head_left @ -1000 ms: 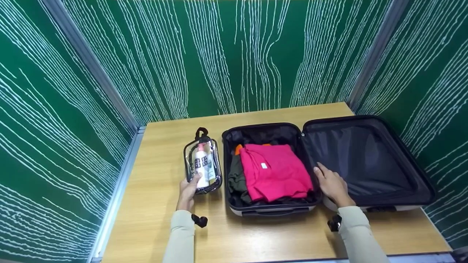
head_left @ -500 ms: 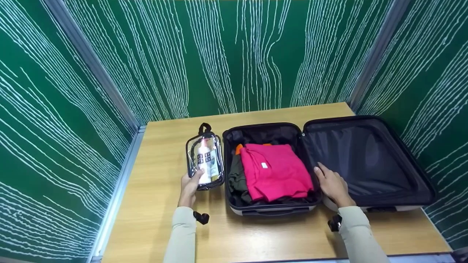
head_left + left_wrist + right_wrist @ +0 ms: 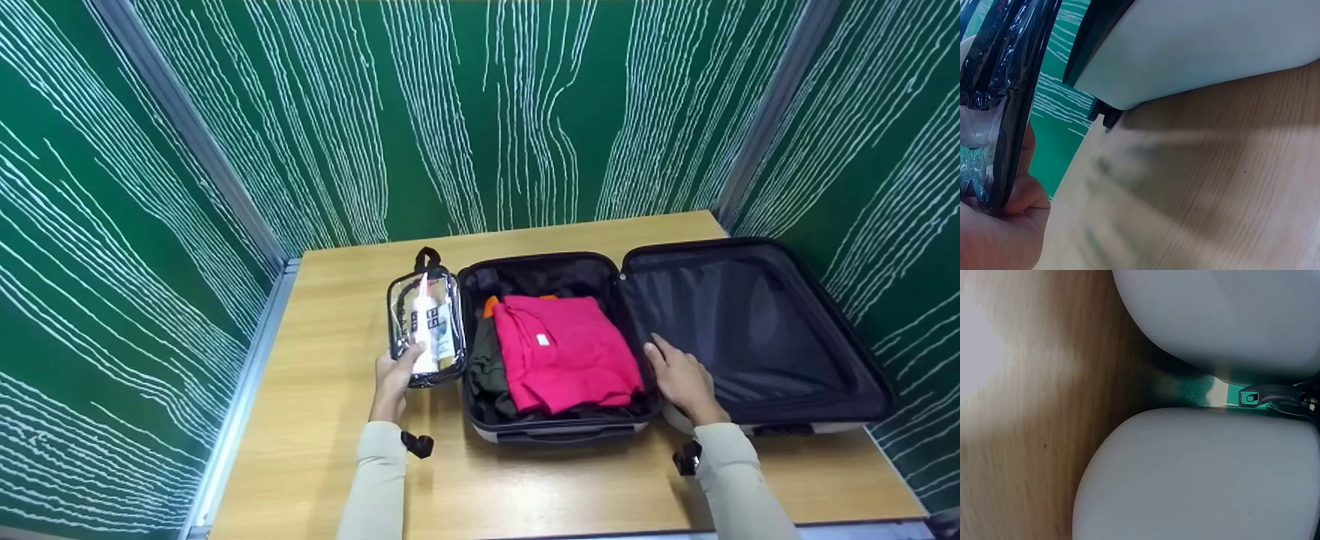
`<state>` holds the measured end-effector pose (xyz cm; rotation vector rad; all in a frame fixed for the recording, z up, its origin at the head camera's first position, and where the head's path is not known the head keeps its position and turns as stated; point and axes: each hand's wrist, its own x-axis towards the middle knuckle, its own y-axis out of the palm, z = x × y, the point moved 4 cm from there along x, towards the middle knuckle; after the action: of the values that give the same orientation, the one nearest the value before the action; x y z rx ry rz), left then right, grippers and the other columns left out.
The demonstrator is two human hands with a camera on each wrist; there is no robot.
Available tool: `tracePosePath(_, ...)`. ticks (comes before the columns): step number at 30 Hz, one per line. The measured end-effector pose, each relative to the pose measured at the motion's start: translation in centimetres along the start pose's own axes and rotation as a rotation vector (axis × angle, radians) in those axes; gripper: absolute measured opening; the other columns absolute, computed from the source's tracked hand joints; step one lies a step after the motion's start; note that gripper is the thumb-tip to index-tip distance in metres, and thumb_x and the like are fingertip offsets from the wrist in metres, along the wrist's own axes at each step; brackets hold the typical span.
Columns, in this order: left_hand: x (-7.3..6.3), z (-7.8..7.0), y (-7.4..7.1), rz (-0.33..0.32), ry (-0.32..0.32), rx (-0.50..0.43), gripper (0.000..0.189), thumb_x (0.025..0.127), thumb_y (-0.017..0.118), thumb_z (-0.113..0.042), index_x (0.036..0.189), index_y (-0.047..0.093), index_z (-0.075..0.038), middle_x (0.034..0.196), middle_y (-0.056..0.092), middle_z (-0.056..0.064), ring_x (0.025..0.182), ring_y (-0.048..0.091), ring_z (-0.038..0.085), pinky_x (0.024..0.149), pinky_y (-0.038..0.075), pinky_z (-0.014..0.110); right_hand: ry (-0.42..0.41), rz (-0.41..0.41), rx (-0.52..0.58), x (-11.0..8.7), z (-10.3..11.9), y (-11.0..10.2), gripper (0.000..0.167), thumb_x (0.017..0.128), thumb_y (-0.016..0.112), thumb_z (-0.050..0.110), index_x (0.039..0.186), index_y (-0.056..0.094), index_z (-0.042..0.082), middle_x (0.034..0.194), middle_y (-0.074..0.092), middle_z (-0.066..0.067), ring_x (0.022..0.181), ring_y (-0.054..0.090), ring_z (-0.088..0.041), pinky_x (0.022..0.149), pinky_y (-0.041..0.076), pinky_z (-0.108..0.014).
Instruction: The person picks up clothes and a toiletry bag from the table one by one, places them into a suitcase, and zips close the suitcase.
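Note:
My left hand grips the near end of a clear toiletry bag with black trim, thumb on top. Through the plastic show a white pump bottle and a smaller pale container. The bag hangs above the table against the left rim of the open suitcase. In the left wrist view the hand holds the bag's edge beside the pale shell. My right hand rests where the two suitcase halves meet; its fingertips are partly hidden. The right wrist view does not show it.
A folded pink garment lies in the suitcase over dark green cloth, with orange cloth behind. The lid lies open to the right. Green patterned walls surround the wooden table.
My left hand has carried the toiletry bag a little right and away from me, toward the suitcase's left rim. The right hand and suitcase have stayed in place.

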<state>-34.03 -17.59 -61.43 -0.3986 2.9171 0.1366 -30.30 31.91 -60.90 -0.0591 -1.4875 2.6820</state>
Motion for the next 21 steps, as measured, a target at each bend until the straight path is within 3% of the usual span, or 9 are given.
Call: tracePosePath(21, -0.4, -1.0, 1.2, 0.0, 0.015, 0.004, 0.038, 0.084, 0.078, -0.024, 0.11, 0.067, 0.002, 0.085, 0.073, 0.003, 0.071, 0.068, 0.013, 0.069, 0.057, 0.026, -0.004, 0.001, 0.004, -0.1, 0.0, 0.0, 0.066, 0.109, 0.026, 0.052, 0.155, 0.042, 0.008, 0.144, 0.054, -0.029, 0.123, 0.055, -0.058, 0.096, 0.043, -0.071)
